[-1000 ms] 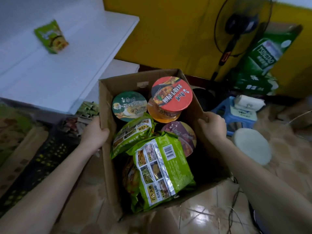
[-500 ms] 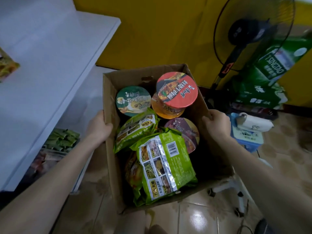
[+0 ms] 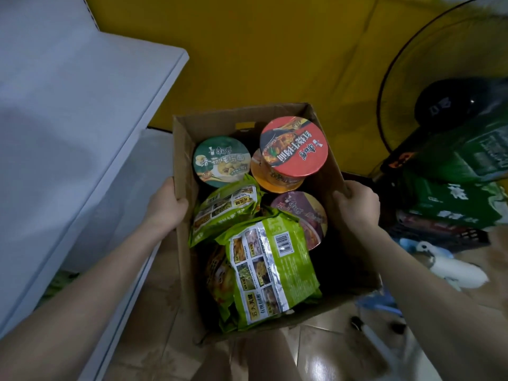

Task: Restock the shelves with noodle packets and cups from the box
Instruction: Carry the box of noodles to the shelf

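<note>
Two hands hold an open cardboard box (image 3: 214, 125) from either side in the head view. The left hand (image 3: 165, 207) grasps the left wall with its thumb hooked over the rim, and the right hand (image 3: 357, 204) curls its fingers over the right rim. Inside, at the far end, stand a green-lidded cup (image 3: 221, 160) and a red-lidded cup (image 3: 294, 147) stacked on an orange cup (image 3: 264, 180). A purple-lidded cup (image 3: 305, 215) lies nearer, beside a heap of green noodle packets (image 3: 269, 273) that fills the near half.

Left of the box runs a white shelf (image 3: 68, 133), with a lower white board beneath it. Behind is a yellow wall (image 3: 261, 50). On the right stands a black fan (image 3: 445, 105) with green cartons (image 3: 461, 160) stacked beside it. Glossy brown floor tiles (image 3: 165, 325) show under the box; whether the box touches them cannot be told.
</note>
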The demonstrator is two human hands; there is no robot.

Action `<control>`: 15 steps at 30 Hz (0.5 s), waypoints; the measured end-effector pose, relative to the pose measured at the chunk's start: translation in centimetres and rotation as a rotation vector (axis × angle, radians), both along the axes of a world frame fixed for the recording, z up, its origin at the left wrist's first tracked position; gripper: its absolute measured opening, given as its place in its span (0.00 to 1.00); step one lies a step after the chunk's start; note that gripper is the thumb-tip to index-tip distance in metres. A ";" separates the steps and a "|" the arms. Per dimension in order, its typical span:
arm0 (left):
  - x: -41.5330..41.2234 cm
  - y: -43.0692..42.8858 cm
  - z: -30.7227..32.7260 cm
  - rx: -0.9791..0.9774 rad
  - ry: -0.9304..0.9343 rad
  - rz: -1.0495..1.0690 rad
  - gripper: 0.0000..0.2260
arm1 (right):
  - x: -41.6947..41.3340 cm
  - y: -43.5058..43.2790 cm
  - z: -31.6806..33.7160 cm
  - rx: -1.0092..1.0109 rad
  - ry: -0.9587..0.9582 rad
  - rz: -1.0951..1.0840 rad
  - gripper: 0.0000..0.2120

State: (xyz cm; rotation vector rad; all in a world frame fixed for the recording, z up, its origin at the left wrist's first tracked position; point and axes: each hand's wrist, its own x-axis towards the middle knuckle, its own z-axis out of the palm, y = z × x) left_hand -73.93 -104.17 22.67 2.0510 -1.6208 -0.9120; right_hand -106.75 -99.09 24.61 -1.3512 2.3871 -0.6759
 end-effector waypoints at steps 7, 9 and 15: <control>-3.2 -10.9 -3.2 0.049 -0.015 0.068 0.14 | -3.0 -13.9 -4.0 0.055 0.012 0.067 0.12; -4.0 -13.5 -4.7 0.067 -0.027 0.099 0.15 | -3.7 -17.6 -5.6 0.075 0.008 0.091 0.13; -6.0 -19.8 -9.6 0.128 -0.042 0.176 0.16 | -4.7 -27.6 -10.6 0.129 0.040 0.161 0.15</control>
